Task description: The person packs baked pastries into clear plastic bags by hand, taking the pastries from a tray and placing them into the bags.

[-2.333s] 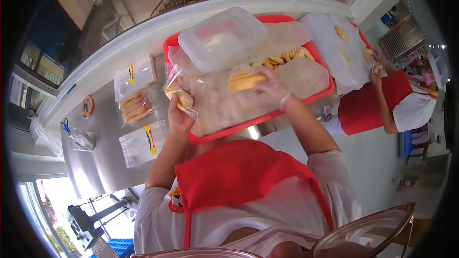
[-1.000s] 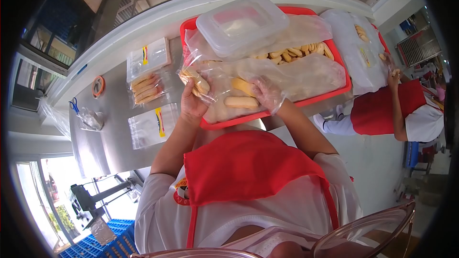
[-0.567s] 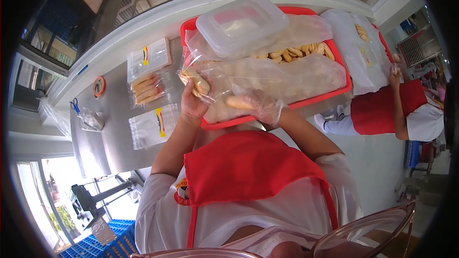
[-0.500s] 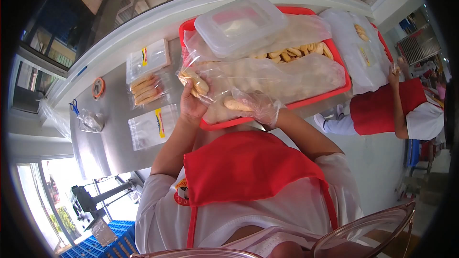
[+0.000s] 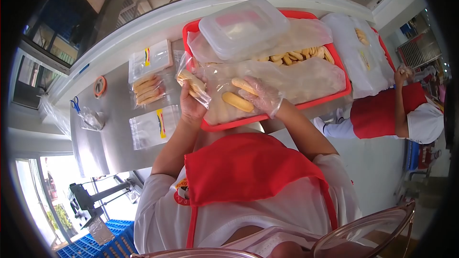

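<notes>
Over the red tray [image 5: 340,62], the right hand [image 5: 266,96] is pinching one biscuit [image 5: 243,85] beside a second biscuit [image 5: 237,102]; the left hand [image 5: 192,106] is clasping bagged biscuits [image 5: 193,83].

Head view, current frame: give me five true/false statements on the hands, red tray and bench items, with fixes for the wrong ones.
1. The left hand holds a clear plastic bag with pale oblong biscuits inside. True.
2. The right hand is bare. False: the right hand wears a clear glove and has biscuits at its fingers.
3. A translucent plastic container rests on top of the red plastic tray. True.
4. The blue-handled scissors lie inside the tray. False: the scissors are on the grey metal table.
5. The orange tape roll is nearer the scissors than the tray. True.
</notes>
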Demonstrator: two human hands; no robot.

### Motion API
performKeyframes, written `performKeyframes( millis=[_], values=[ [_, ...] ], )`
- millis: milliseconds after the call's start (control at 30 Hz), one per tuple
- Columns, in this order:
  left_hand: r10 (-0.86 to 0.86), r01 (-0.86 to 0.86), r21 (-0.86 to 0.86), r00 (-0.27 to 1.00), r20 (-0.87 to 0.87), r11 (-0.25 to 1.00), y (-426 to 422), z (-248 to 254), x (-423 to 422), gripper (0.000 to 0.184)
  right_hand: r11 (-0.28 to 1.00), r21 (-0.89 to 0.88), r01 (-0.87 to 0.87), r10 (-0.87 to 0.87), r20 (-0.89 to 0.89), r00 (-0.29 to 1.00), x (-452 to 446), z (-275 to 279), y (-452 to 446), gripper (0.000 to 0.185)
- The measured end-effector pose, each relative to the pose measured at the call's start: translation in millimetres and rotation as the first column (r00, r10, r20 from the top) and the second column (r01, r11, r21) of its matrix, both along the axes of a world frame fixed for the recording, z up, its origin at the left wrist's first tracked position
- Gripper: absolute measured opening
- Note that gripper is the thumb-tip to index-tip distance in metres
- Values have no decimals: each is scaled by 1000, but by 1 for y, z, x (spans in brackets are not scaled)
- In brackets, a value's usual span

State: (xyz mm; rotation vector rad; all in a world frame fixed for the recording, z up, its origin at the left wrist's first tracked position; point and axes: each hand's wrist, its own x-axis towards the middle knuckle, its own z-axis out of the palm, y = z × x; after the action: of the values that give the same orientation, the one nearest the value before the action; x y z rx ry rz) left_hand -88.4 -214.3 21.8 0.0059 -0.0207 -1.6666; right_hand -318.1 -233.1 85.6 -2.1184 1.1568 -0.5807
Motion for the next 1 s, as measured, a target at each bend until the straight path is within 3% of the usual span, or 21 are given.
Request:
performKeyframes(
  millis=[100, 233, 433, 533, 633, 667, 733, 833, 933, 1000],
  values=[
    [24, -25, 24, 1000, 8, 999, 0, -5, 4, 34, 945, -295, -141, 190, 142, 971, 7, 2, 6, 40],
    [32, -32, 31, 999, 13, 999, 1, -7, 6, 33, 977, -180, -115, 56, -301, 952, 16, -18, 24, 39],
    [82, -85, 47, 994, 73, 995, -3, -11, 5, 33, 906, -400, -139, 80, -161, 984, 14, -17, 29, 46],
    [72, -75, 71, 996, 43, 995, 0, -4, 2, 31, 947, -259, -189, 117, -270, 956, 9, -29, 24, 43],
    [74, -75, 49, 997, 30, 996, 1, 1, -1, 31, 997, -44, -56, 58, 51, 997, 3, -24, 23, 44],
    [81, -83, 38, 996, 31, 996, 2, 2, -2, 31, 983, 182, 0, -50, 272, 961, 5, -18, 25, 45],
    [44, -44, -19, 999, 20, 999, 3, 6, -3, 30, 794, 606, -53, -376, 557, 740, 8, 2, 30, 48],
    [61, -61, -25, 998, 2, 998, 6, 30, -13, 30, 752, 613, -240, -293, 638, 712, 3, 22, 32, 53],
    [124, -124, 4, 988, 91, 992, 7, 49, -25, 34, 776, 560, -290, -320, 746, 584, 11, 23, 40, 50],
    [168, -167, -23, 965, 201, 986, 10, 57, -33, 39, 875, 422, -237, -274, 836, 475, 19, 11, 32, 49]
  ],
)
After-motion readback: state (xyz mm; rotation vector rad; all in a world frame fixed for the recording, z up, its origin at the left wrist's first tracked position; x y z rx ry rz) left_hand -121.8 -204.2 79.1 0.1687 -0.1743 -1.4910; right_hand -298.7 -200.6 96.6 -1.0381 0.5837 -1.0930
